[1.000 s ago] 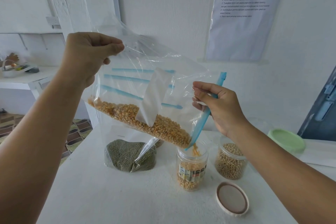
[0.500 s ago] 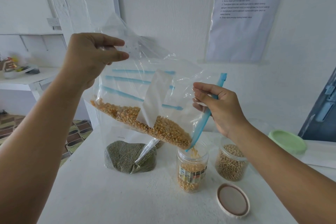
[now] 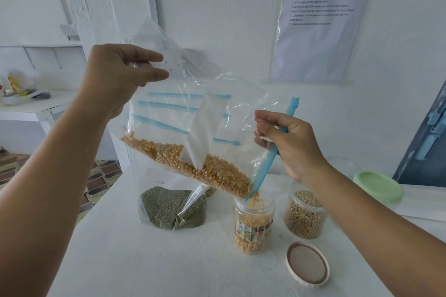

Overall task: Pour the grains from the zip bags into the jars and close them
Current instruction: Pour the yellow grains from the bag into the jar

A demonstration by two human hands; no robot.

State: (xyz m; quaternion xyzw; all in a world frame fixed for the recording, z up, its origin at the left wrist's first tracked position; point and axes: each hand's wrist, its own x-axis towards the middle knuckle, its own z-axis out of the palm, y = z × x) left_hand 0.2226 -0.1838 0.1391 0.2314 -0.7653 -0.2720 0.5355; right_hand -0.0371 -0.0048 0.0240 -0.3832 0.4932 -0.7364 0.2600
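Over at nine o'clock, the left hand (image 3: 120, 75) is up high, thumb and fingers pinching the bottom corner of the clear plastic zip bag of yellow corn kernels (image 3: 190, 142), tipping it down to the right. Below it, at about seven o'clock from the bag, a second clear zip bag of dark green grains (image 3: 169, 207) lies on the white table (image 3: 144, 260), untouched. Centre stage, kernels slide toward the bag's blue zip strip (image 3: 270, 164), whose low corner hangs right over the mouth of the clear labelled plastic jar (image 3: 253, 224), and corn is dropping in; it looks around half full, a judgement only. At three o'clock, the right hand (image 3: 289, 142) pinches the zip edge, steering the opening. Beside the corn jar stands a clear jar of pale beige beans (image 3: 305, 216), lidless, and at five o'clock a round brown-lined lid (image 3: 307, 264) lies flat. The risk: the mouth is narrow, the bag floppy, so a sudden surge of kernels or a drifting spout could scatter corn onto the table or into the bean jar. Hard to read: how wide the bag opening is, the wall sheet's small print, and a pale green round lid (image 3: 377, 187) at far right, whose jar is hidden by the forearm.
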